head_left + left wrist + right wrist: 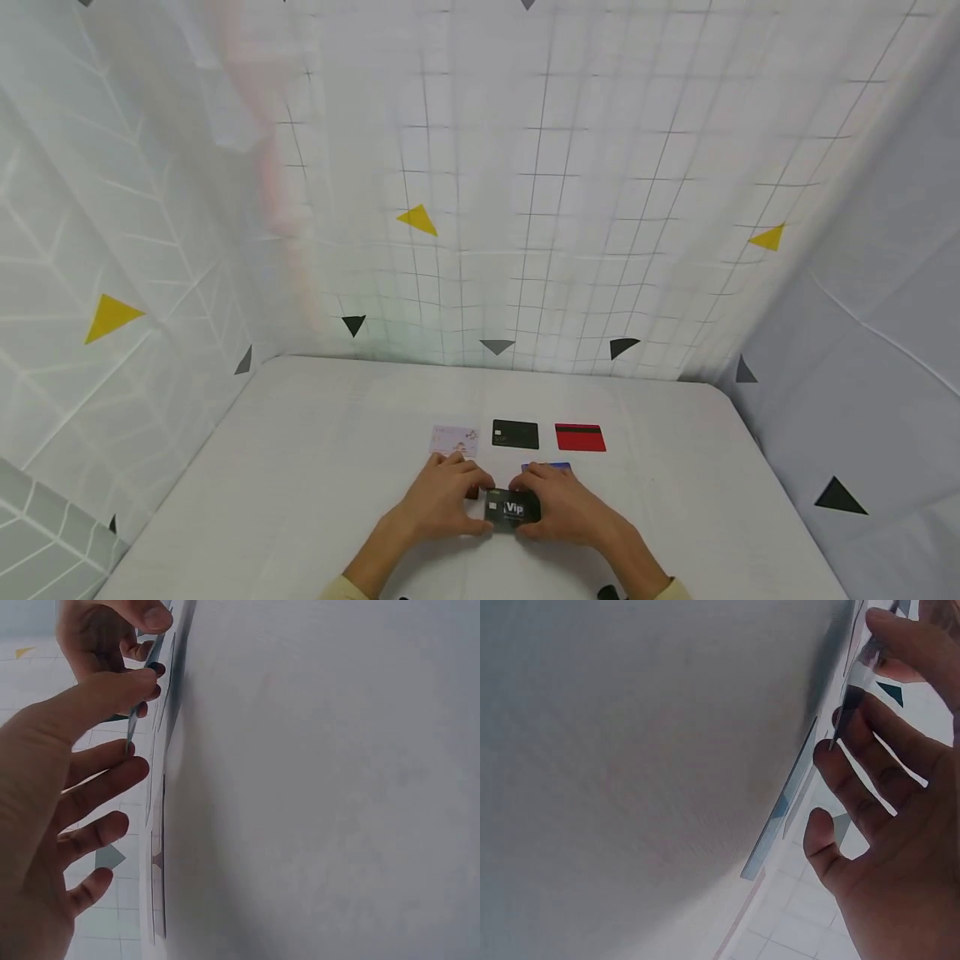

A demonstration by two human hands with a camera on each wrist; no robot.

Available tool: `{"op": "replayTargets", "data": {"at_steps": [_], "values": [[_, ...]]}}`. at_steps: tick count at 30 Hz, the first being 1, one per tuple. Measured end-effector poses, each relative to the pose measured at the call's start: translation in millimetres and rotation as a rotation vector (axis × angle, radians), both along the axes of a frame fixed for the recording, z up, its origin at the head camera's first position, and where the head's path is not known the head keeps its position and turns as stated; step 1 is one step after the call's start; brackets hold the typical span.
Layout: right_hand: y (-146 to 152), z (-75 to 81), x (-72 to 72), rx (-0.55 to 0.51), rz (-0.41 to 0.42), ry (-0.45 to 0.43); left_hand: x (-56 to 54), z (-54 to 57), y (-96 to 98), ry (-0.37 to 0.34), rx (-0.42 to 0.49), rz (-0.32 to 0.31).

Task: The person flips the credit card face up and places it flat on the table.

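Both hands hold a black card with "Vip" on it [501, 506], raised a little off the table. My left hand [441, 502] pinches its left end between thumb and fingers. At the other end, my right hand [567, 510] pinches it the same way. In the left wrist view the card [133, 724] appears nearly edge-on. A dark card's corner [472, 493] shows beside the left fingers, mostly hidden. Behind the right hand lies a blue card [561, 466], largely covered by it.
Farther back on the white table [337, 467], a pale lavender card [452, 438], another black card [515, 434] and a red card with a dark stripe [581, 438] lie in a row. White sheeting with a grid [487, 275] rises behind the table.
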State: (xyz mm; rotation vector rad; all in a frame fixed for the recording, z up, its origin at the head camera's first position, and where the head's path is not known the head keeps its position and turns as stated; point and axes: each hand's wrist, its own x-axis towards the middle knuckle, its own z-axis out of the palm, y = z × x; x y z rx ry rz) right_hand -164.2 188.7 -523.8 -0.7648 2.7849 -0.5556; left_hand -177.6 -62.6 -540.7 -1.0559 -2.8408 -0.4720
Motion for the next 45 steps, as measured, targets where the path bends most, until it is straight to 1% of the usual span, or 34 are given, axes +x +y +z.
{"op": "replayTargets", "data": {"at_steps": [4,11,21,27,32,45], "values": [[-1.3,-2.8,-1.2,0.009,-0.01,-0.037,-0.3,-2.2,2.6,-0.012,-0.028,0.005],[-3.0,-1.7,-0.4,0.008,0.003,-0.046,1.1,-1.3,5.4,-0.001,-0.049,0.008],[-3.7,1.0,1.4,0.007,-0.007,-0.073,0.1,1.1,6.6,-0.008,-0.067,0.012],[-3.4,1.5,1.0,0.001,-0.004,-0.07,1.0,3.3,6.8,0.008,-0.067,0.004],[-3.4,1.7,1.7,-0.001,-0.006,-0.066,1.9,3.0,6.3,0.017,-0.063,-0.002],[-3.1,0.0,3.2,0.006,0.001,-0.049,1.4,0.2,7.0,-0.017,-0.078,0.012]]}}
